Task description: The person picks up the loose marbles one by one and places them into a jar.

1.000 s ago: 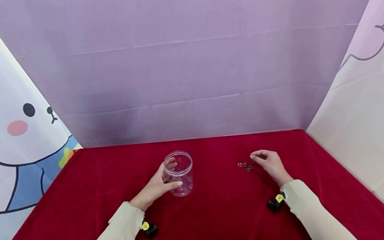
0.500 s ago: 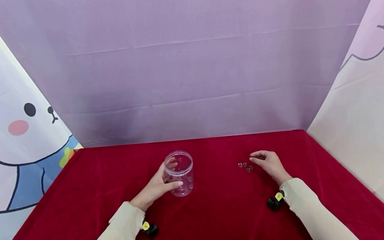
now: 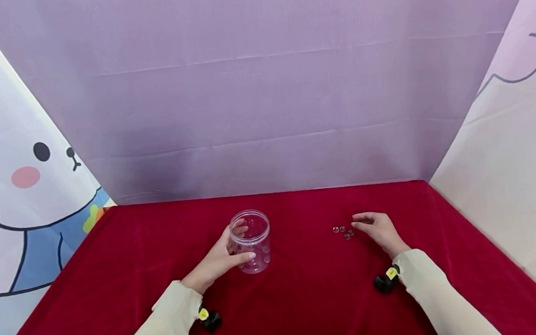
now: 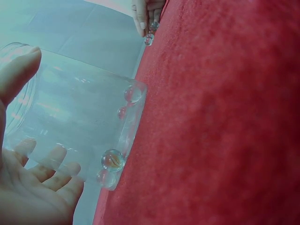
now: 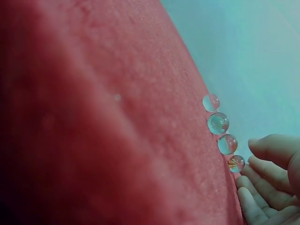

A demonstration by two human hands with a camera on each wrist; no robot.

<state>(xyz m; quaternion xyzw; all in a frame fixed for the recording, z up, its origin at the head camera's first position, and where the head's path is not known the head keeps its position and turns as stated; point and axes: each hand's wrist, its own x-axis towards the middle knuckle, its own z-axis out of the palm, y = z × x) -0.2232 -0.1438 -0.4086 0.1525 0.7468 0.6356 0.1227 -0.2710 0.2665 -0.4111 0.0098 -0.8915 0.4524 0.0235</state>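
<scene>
My left hand (image 3: pixel 218 259) holds a clear plastic jar (image 3: pixel 252 257) with a threaded, lidless mouth. The thumb lies across its near side and the fingers curve behind it. Glass marbles (image 4: pixel 112 160) rest at the jar's bottom in the left wrist view, one with an orange-yellow swirl inside. More clear marbles (image 3: pixel 342 229) lie in a small group on the cloth to the right. Just right of that group is my right hand (image 3: pixel 380 231), thumb and forefinger apart. In the right wrist view, its fingertips come close to a marble (image 5: pixel 236 163) with a yellow-brown swirl; whether they touch is unclear.
A red velvety cloth (image 3: pixel 305 300) covers the table. Behind it hangs a lilac curtain (image 3: pixel 263 100), with printed cartoon panels (image 3: pixel 23 205) at the sides. Each wrist carries a small black camera (image 3: pixel 385 284).
The right hand dips a little, then shifts slightly right, and its thumb and forefinger look wider apart. The left hand and the jar stay put.
</scene>
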